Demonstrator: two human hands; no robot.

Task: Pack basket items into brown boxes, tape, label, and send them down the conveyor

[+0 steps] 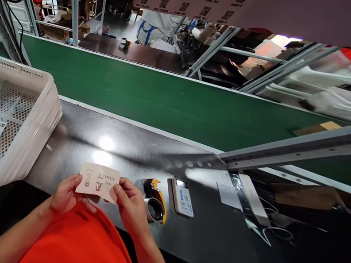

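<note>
While left fingers (75,180) and right fingers (120,193) pinch a card (96,179), its print reads "BARRIO".

Got a metal counter (138,154) here, silvery and kinda scuffed on the left with a couple of bright glare spots, going way darker toward the right. At the left end, nested white plastic baskets (41,127). Near the front edge, a yellow-and-black tape dispenser (161,195), lying on its side. Just right of that, not touching, a pale handheld gadget (183,198), screen up. Further right, a flat sheet of paper (229,195).
</note>
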